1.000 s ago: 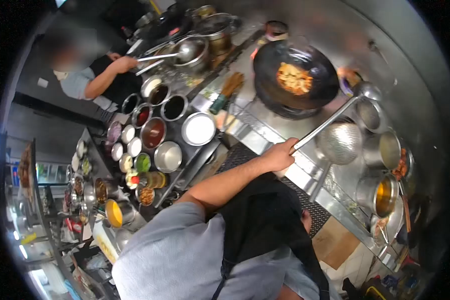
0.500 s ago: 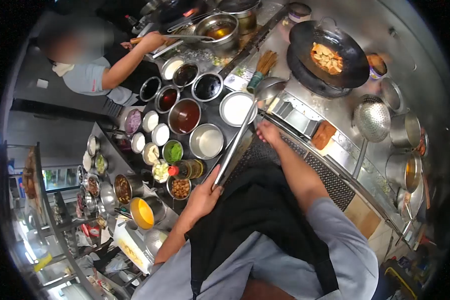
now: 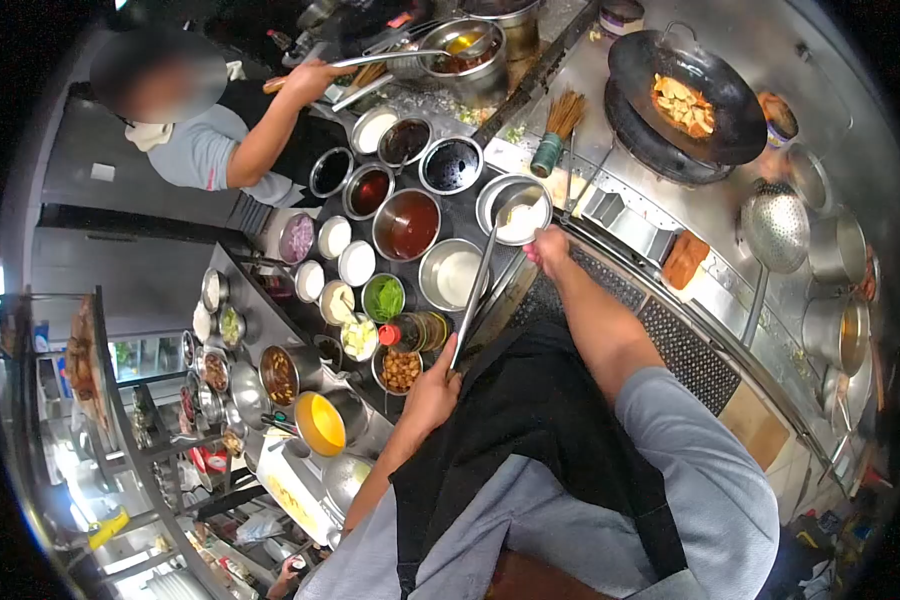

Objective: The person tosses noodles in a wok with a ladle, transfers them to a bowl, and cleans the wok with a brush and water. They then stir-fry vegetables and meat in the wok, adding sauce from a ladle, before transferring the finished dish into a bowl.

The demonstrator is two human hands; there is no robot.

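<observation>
My left hand [image 3: 434, 392] is wrapped round the long handle of a steel ladle [image 3: 476, 290]. The ladle's bowl is over a round container [image 3: 484, 203] of white stuff, and some white shows inside the bowl. Close by the ladle bowl's near edge is my right hand [image 3: 547, 252], its fingers curled in; whether they grip anything is hidden. A black wok [image 3: 735, 110] stands on the stove at the right, with pale slices of food [image 3: 683, 105] in reddish sauce in it. A bamboo brush [image 3: 558, 135] stands beyond the container.
Bowls of sauce [image 3: 407, 224] and seasonings crowd the left counter, with a red-capped bottle [image 3: 416, 331] among them. A perforated strainer [image 3: 774, 228] and steel pots [image 3: 836, 330] line the right side. Another person's hand [image 3: 310, 83] holds a long-handled tool at the upper left.
The ladle's bowl has moved from beside the brush back over the white container, and white stuff now shows in it. My right hand has come beside it. The whole view has shifted slightly.
</observation>
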